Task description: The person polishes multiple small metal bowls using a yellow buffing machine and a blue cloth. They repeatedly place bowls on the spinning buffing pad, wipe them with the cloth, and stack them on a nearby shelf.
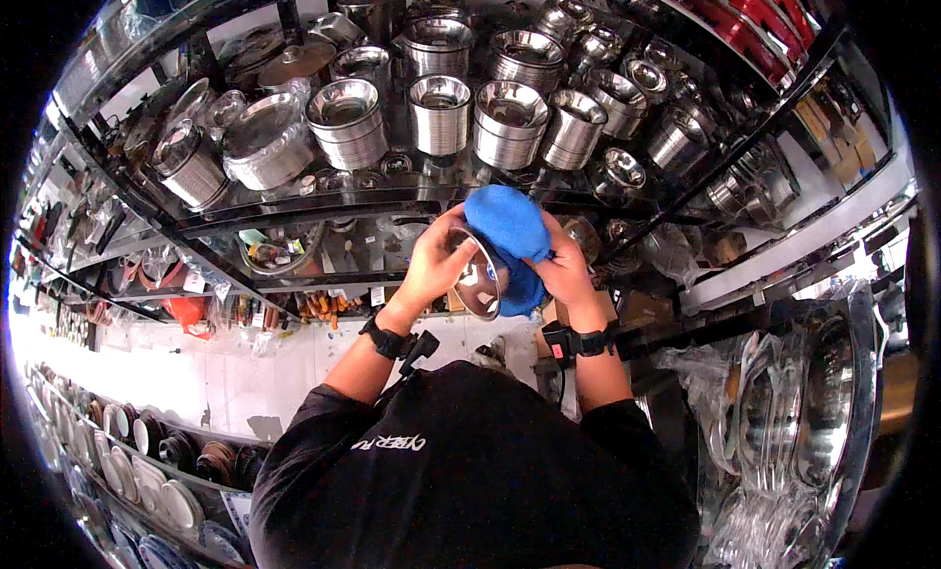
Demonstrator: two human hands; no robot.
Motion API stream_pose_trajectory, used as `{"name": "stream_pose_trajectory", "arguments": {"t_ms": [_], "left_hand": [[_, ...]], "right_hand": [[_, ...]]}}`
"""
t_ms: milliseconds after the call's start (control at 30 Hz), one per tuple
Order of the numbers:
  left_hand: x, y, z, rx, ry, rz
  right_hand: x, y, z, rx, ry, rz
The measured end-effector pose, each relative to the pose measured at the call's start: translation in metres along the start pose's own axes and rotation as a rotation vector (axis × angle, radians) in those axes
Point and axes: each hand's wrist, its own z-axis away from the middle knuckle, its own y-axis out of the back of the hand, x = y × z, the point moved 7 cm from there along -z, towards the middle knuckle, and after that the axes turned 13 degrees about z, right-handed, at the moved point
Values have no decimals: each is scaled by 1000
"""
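Note:
My left hand (pixel 435 263) is closed on the rim of a shiny metal bowl (pixel 480 287), which is tilted on its side in front of my chest. A bright blue cloth (pixel 508 222) bunches up against the bowl's far right side and hangs down behind it. Gripping that cloth from the right is my right hand (pixel 566 262), its fingers partly covered by the folds. Both hands are close together, just in front of the shelf edge.
Stacks of steel bowls (pixel 511 118) line the shelf ahead. On the lower shelf sits a round basin (pixel 282 250) with small items. Plastic-wrapped metal trays (pixel 774 412) stand at right; plates (pixel 147 481) fill a rack at lower left. Black shelf posts frame both sides.

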Motion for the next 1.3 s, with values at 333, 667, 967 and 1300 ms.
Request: {"name": "stream_pose_trajectory", "arguments": {"t_ms": [333,667,967,1300], "left_hand": [[52,-14,-6,-75,-341,-747],[10,4,-17,49,122,-176],[5,15,-8,4,145,196],[22,-8,-3,-284,45,-66]], "right_hand": [[25,-47,5,-302,-286,-223],[20,-61,18,-461,-22,105],[13,20,21,158,-67,71],[21,5,-2,-103,-67,-103]]}}
